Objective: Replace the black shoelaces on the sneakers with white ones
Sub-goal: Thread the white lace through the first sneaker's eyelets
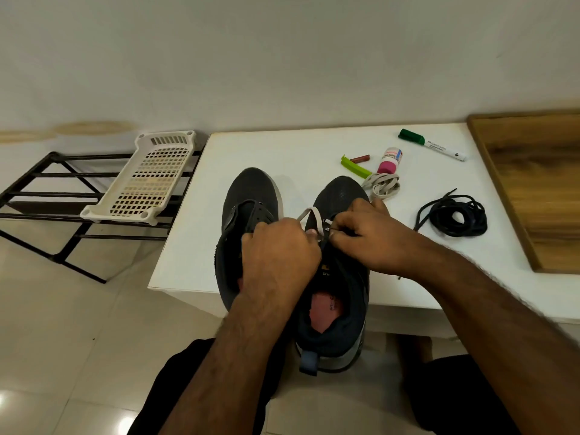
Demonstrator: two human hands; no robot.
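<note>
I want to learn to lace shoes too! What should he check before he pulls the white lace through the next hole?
1. Both hands on the lace: the left hand and the right hand pinch the white lace over the right sneaker. Ok.
2. Lace lies flat, not twisted: its loop is partly hidden by the hands. Cannot tell.
3. Black laces out of the way: coiled on the table, apart from the shoes. Ok.
4. Spare white lace ready for the left sneaker, whose eyelets are bare. Ok.
5. Both lace ends equal in length: hidden. Cannot tell.
</note>
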